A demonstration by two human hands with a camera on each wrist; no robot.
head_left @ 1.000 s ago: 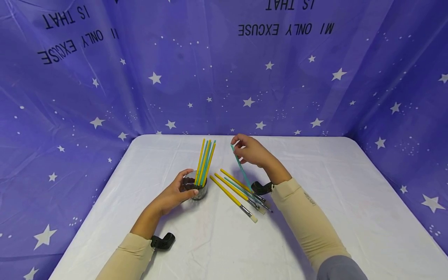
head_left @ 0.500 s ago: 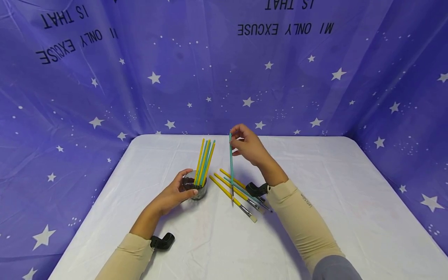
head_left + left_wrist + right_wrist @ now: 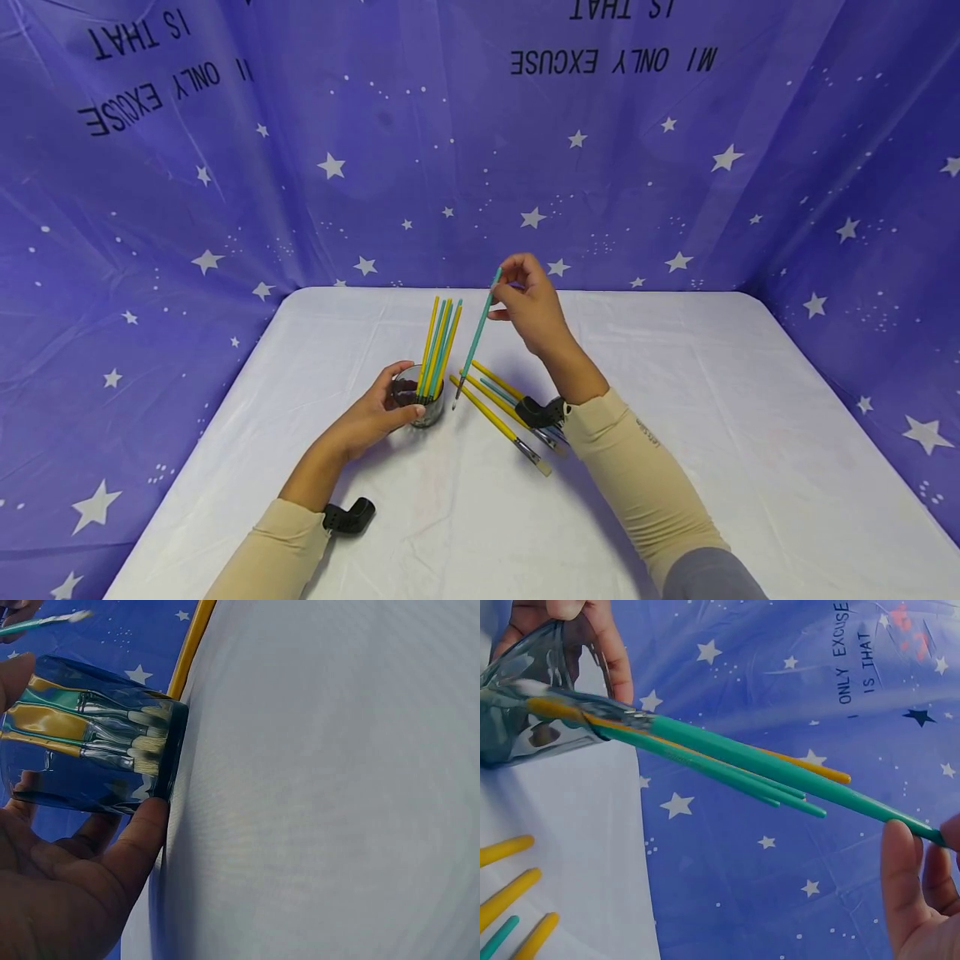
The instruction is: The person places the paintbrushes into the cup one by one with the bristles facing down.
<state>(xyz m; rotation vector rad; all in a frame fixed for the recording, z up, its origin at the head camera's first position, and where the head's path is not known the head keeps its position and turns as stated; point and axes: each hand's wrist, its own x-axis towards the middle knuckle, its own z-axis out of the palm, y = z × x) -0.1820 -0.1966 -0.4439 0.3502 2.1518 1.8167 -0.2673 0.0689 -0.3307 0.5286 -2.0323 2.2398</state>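
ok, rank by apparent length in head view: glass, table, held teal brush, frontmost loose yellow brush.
1. Table
2. Held teal brush and frontmost loose yellow brush: look alike, not ranked
3. Glass

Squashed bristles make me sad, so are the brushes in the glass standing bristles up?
No, the left wrist view shows the brushes with bristles down near the bottom of the glass.

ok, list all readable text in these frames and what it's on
"ONLY EXCUSE": backdrop, twice in head view, once in right wrist view; start of line unclear.
"IS THAT": backdrop, same spots.
Right sleeve: print too small to read surely.
Red marks on backdrop, right wrist view: too blurred.
Brushes, glass: no readable text.
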